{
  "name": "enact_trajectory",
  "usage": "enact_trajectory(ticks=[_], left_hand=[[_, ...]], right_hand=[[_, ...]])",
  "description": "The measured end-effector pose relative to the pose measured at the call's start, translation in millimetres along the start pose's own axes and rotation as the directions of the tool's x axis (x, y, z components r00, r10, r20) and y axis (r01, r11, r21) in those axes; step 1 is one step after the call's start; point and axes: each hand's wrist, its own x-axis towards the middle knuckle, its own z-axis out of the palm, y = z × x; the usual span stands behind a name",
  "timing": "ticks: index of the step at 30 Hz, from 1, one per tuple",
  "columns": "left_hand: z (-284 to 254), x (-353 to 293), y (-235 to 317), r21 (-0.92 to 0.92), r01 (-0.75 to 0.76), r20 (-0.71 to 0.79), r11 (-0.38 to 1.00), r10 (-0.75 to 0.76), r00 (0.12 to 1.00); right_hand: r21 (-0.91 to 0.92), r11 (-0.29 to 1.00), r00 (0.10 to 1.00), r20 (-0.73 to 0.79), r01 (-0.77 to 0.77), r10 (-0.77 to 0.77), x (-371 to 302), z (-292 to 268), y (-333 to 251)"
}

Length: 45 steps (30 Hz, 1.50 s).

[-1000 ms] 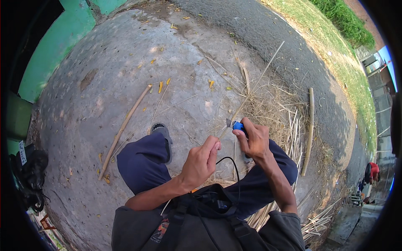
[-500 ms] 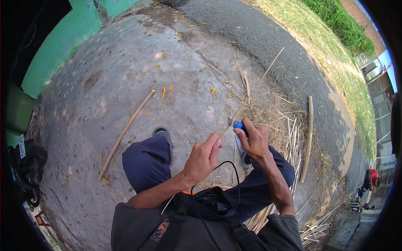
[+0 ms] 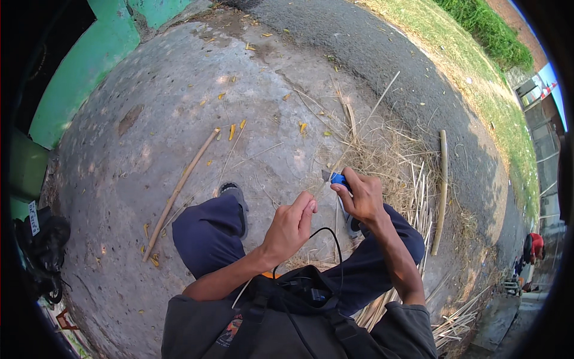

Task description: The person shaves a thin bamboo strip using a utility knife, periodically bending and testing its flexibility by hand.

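Note:
My left hand [image 3: 291, 227] is closed around a thin pale strip [image 3: 241, 293], which looks like split bamboo. One end shows below my left forearm; the other pokes out past my fingers toward the blade. My right hand [image 3: 363, 197] grips a blue-handled cutter knife [image 3: 339, 180]. Its short grey blade points left and lies at the strip, just beyond my left fingertips. Whether the edge bites into the strip is too small to tell. Both hands are close together above the gap between my knees.
Tangled shavings [image 3: 388, 158] and long pale strips [image 3: 422, 206] lie to the right. Wooden poles rest on the ground at left [image 3: 181, 192] and right [image 3: 441, 191]. A black cable [image 3: 341, 251] loops at my chest. A person in red [image 3: 534, 246] is at far right.
The knife in my right hand has shifted slightly left along the strip. My left hand stays nearly in place, and the whole view has tilted a little.

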Motion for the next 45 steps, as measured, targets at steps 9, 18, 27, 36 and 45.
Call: enact_trajectory(ticks=[9,18,27,36,45], left_hand=[[-1,13,8,-0.017,-0.024,-0.031,1.000,0.023,0.999],[-15,-5,-10,0.030,0.069,-0.022,0.997,-0.069,0.997],[3,7,-1,-0.016,0.051,0.003,0.999,-0.051,0.999],[13,2,-1,-0.029,0.008,0.018,1.000,-0.007,1.000],[15,-7,-13,0.130,-0.059,0.002,0.990,0.059,0.998]], right_hand=[[-0.128,0.992,0.986,-0.164,-0.007,-0.014,11,-7,-8],[0.080,0.862,0.587,-0.700,-0.501,0.406,0,-132,88],[0.173,0.985,0.999,0.053,-0.021,0.012,-18,-26,4],[0.130,0.989,0.994,0.096,-0.069,0.057,-16,-11,0],[0.090,0.992,0.994,0.073,-0.083,0.077,-12,-10,0]])
